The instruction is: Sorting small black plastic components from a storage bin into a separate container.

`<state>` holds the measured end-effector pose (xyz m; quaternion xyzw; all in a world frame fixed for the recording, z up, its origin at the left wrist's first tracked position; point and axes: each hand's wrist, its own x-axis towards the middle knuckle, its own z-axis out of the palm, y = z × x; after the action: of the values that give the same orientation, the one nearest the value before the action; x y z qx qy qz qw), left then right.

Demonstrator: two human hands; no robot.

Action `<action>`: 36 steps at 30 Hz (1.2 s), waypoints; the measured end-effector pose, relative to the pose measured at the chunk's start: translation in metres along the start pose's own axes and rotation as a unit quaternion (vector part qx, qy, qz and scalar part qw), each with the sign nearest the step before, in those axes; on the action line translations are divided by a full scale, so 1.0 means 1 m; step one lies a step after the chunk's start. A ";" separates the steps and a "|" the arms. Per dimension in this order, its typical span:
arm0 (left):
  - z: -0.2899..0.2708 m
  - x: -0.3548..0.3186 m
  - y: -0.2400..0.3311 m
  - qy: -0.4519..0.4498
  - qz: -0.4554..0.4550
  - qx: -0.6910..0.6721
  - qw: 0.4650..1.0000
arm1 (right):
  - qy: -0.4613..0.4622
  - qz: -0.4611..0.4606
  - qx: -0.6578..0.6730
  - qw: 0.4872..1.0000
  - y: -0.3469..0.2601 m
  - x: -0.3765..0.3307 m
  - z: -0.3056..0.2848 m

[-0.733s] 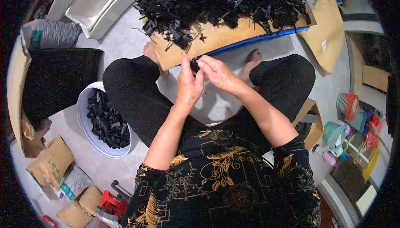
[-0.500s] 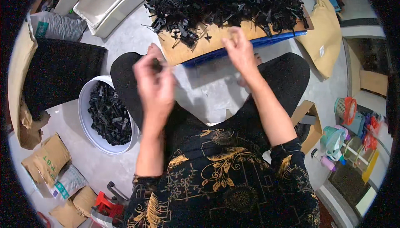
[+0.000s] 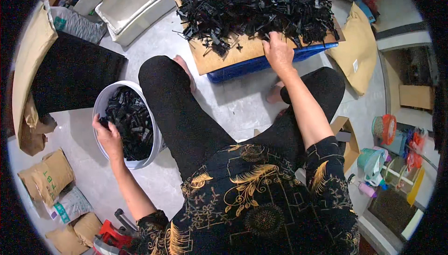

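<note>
Left hand (image 3: 108, 136) over bucket (image 3: 100, 103) rim, fingers curled, grip unclear. Right hand (image 3: 278, 52) at board (image 3: 219, 61) near edge, fingers closing into clips (image 3: 252, 3). Clips likely light, stiff, tangly; pinch singly by body.

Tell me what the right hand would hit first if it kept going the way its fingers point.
The right hand rests on the cardboard sheet, fingers pointing away from the body. Straight on, it would probably meet the heap of black plastic parts almost at once; its fingertips already look at the heap's edge.

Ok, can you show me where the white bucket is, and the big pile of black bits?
white bucket (image 3: 100, 104): head view, on its left rim.
pile of black bits (image 3: 254, 3): head view, middle of the heap.
</note>
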<state>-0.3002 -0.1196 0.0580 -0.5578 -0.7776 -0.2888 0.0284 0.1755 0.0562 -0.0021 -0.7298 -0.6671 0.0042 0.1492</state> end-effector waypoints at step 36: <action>0.108 -0.016 0.250 -0.595 -0.173 -0.659 0.427 | -0.082 -0.365 0.326 0.868 -0.027 -0.071 -0.101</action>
<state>-0.0435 -0.0284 0.0664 -0.2939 -0.2550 -0.3084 -0.8681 0.1617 -0.0331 0.0865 -0.3416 -0.8563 0.2269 0.3140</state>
